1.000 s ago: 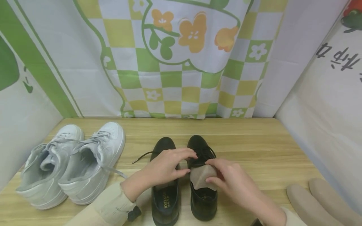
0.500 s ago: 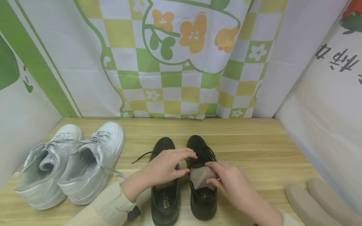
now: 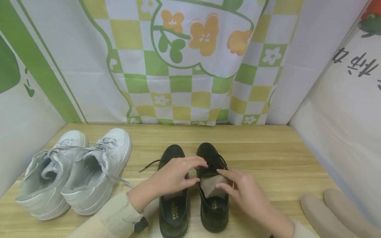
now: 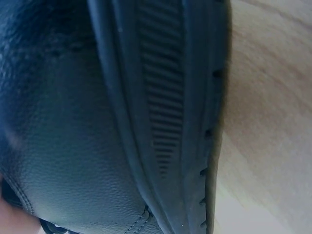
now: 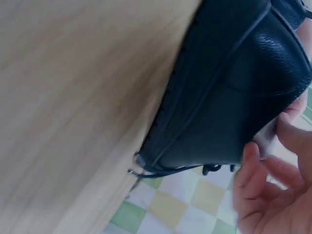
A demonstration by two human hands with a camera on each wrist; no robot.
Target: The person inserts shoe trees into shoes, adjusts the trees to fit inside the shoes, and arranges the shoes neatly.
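Observation:
Two black lace-up shoes stand side by side, the left shoe [image 3: 174, 215] partly under my left wrist. My left hand [image 3: 175, 172] reaches across it and holds the inner side of the right shoe [image 3: 214, 218], index fingertip by the laces and thumb at the collar. Out of that shoe's mouth, behind the laces [image 3: 218, 162], shows a creased beige flap [image 3: 209, 185]; whether it is the tongue or stuffing I cannot tell. My right hand [image 3: 250, 191] has thumb and index finger at its outer edge; the right wrist view has a pale piece [image 5: 265, 139] pinched between fingertips.
White lace-up sneakers [image 3: 95, 178] stand at the left, laces loose. Two long beige rounded pieces [image 3: 324, 215] lie at the lower right. A loose black lace [image 3: 148, 164] sticks out from the left black shoe. Behind the wooden board [image 3: 253, 135] hangs a checked cloth [image 3: 184, 82].
My right thumb and index finger shift slightly on the beige flap, and the right forearm draws a little inward. The left hand and the shoes stay where they were.

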